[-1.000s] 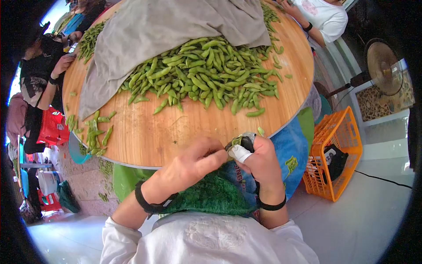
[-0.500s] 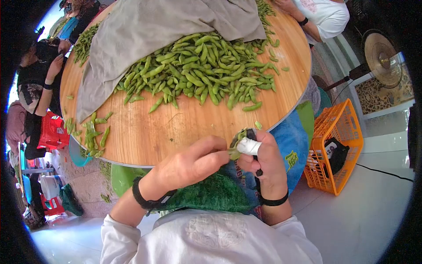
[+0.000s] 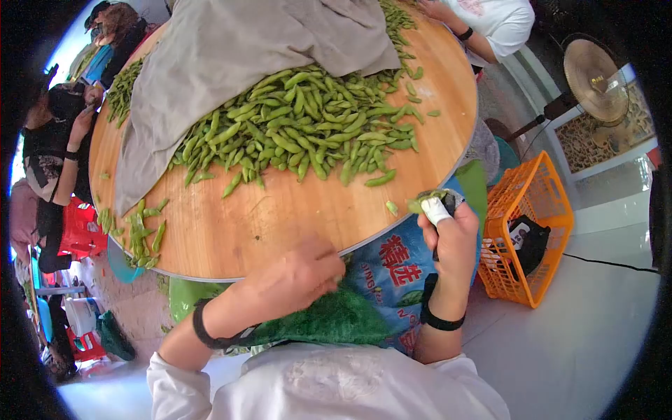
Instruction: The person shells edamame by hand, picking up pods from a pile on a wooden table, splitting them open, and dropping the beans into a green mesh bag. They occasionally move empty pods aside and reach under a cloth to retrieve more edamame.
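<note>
A heap of green bean pods [image 3: 294,126] lies on the round wooden table [image 3: 203,238], partly under a grey cloth [image 3: 203,63]. My left hand [image 3: 297,273], somewhat blurred, is at the table's near edge with its fingers curled; what they may hold cannot be made out. Off to the right, my right hand [image 3: 450,234] is closed round a dark-handled tool [image 3: 449,201], with white wrapping on the thumb or tool and green bits at its tip. A small pale green piece [image 3: 391,207] rests near the table's right edge. A smaller group of pods [image 3: 143,234] lies at the left.
An orange crate [image 3: 528,231] with a dark item stands on the floor at the right, below a fan [image 3: 595,80]. One person [image 3: 56,140] is at the left and another [image 3: 490,28] at the top right. A printed blue bag [image 3: 395,269] hangs by the table.
My hands have moved apart: the left one toward the lower left, the right one rightward and up with the tool. The view has shifted slightly.
</note>
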The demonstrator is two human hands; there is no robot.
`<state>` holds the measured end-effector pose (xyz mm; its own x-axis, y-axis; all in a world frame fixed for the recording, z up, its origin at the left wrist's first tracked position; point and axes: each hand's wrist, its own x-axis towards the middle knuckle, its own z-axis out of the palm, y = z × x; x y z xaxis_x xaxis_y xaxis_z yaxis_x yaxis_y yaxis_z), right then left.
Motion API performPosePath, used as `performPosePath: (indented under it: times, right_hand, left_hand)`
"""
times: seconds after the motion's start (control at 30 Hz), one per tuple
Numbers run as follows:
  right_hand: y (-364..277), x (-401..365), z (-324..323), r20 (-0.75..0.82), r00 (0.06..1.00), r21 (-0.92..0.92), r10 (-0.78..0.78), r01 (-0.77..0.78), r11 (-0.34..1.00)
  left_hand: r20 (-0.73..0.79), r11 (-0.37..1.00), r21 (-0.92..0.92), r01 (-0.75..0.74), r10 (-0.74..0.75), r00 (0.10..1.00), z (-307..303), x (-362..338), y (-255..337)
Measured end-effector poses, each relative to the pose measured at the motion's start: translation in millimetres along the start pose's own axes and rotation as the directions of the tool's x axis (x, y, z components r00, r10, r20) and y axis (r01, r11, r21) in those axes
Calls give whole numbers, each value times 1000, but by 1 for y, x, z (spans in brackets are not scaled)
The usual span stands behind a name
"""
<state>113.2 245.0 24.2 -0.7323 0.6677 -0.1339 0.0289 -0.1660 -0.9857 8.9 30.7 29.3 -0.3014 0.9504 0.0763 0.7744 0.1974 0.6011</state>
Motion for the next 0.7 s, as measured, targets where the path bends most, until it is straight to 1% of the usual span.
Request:
performPosePath:
  times: [0.03,0.07,0.1,0.17,0.2,0.23,0.27,0.3,0.33,0.37,0.4,0.43,0.47,0.5,0.53,0.57,0.63,0.67,0.7]
  right_hand:
    - [5,4,-2,-54,997,-11,-61,60,998]
    - [8,7,-4,-28,998,-55,-51,50,997]
    - [9,8,-3,-27,998,-53,-55,54,997]
    - [11,7,4,20,997,-196,-72,75,978]
    - [15,8,5,54,985,-320,-163,172,932]
    - [15,6,6,61,984,-314,-166,177,933]
    - [14,3,8,133,977,-390,-165,205,898]
    - [13,0,10,207,966,-461,-157,238,855]
    - [12,-4,13,279,947,-407,-159,266,874]
    - [7,-8,14,293,943,-403,-161,274,873]
    - [0,-13,14,357,934,-397,37,115,911]
    - [-6,-16,14,415,880,-405,230,-48,913]
    - [-8,-18,13,456,853,-396,254,-61,916]
    - [-7,-20,14,465,848,-403,254,-53,914]
    - [-4,-19,14,392,913,-292,115,5,956]
    - [0,-18,15,299,954,-184,-20,78,980]
    - [4,-7,8,337,941,-204,-34,108,973]
    - [6,-5,9,358,932,-132,-56,110,985]
    - [7,-4,13,377,923,-59,-74,104,993]
  left_hand:
    - [41,983,-161,-88,96,995,-3,2,4]
    - [65,934,-317,-164,194,979,-5,4,6]
    - [64,935,-314,-166,195,979,-7,5,5]
    - [-25,964,-251,-86,82,996,-15,8,1]
    - [-29,966,-244,-84,80,996,-19,8,-4]
    - [-186,996,-91,-2,-16,982,-22,7,-10]
    - [-350,993,46,108,-85,933,-25,7,-16]
    - [-356,992,49,117,-92,930,-25,8,-21]
    - [-359,986,70,152,-118,926,-24,8,-28]
    - [-365,978,90,187,-143,920,-24,7,-33]
    - [-337,982,152,116,-59,940,-22,9,-36]
    - [-349,980,154,126,-65,935,-17,10,-38]
    - [-340,988,118,95,-49,939,-11,12,-38]
    - [-333,995,80,62,-32,942,-9,13,-38]
    - [-299,988,147,56,-9,954,-10,14,-38]
    - [-312,988,143,60,-12,950,-11,13,-39]
    - [-166,990,126,69,-48,985,-12,10,-42]
    - [-182,989,126,73,-49,982,-15,8,-40]
    - [-97,991,104,80,-70,993,-18,2,-33]
